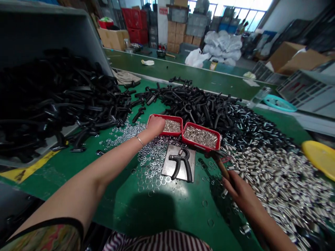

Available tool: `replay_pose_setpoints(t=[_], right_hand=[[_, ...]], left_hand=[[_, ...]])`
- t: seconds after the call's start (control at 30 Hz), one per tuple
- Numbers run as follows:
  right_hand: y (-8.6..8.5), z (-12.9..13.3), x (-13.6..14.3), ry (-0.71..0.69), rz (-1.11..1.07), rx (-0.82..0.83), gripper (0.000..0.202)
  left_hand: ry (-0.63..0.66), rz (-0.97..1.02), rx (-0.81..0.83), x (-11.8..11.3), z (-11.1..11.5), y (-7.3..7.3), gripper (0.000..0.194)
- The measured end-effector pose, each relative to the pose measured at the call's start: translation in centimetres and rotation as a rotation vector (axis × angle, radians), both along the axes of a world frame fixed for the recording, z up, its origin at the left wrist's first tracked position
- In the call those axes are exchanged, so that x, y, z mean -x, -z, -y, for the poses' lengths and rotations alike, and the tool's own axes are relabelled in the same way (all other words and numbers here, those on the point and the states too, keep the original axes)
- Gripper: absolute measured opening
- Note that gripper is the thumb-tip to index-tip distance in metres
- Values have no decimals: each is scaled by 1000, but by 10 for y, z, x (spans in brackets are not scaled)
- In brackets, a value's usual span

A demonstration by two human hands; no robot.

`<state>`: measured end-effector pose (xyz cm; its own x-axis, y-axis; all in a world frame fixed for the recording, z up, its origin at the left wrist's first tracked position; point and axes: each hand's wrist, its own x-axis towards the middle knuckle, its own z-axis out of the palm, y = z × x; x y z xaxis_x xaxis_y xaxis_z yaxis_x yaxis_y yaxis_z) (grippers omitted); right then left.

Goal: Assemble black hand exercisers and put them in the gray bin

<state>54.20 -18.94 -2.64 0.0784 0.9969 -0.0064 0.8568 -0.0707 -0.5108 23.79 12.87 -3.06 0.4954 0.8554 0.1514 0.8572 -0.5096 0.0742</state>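
My left hand (156,125) reaches over the left red tray (182,129), which holds small metal pins. Its fingers are curled down at the tray's left end; whatever they pinch is hidden. My right hand (237,188) is closed round the wooden handle of a hammer (222,167), whose dark head lies near the right red tray (200,147) of silvery pins. Between the hands, a black hand grip (185,165) with two curved handles lies on a square metal plate (166,167). A small metal cylinder sits near its top.
Loose nuts and washers (154,162) spread left of the plate. Metal sleeves (282,184) and dark bolts (261,129) pile up at right. Black handles (193,101) heap behind the trays and fill a large grey bin (96,42) at left. A yellow lid (319,158) lies far right.
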Motion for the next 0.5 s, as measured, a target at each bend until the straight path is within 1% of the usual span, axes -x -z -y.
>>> replay_pose_setpoints(t=[0.07,0.1,0.17,0.2,0.27,0.3,0.37,0.4,0.47,0.5], right_hand=[[-15,-7,18,-6,-158,118,27],[-22,-10,28,-19,-194,132,28],[-31,-16,48,-48,-192,84,28],[-33,-19,56,-62,-178,47,28],[-33,-26,68,-84,-136,-2,29],[-31,-29,71,-99,-99,7,30],[-26,-36,75,-149,-22,100,30],[-24,-39,76,-177,-5,165,30],[-24,-43,76,-208,-39,248,32],[-25,-44,76,-201,-78,239,32]], left_hand=[[12,6,-35,3,2,6,27],[18,18,-64,4,4,8,28],[22,69,-114,7,8,9,28],[21,118,-113,7,9,8,26],[14,282,-37,6,14,3,22],[18,391,27,4,17,0,20],[58,591,179,-1,28,-5,18],[91,650,254,-3,36,-6,18],[171,667,367,-4,53,-7,18],[203,642,406,-4,61,-6,19]])
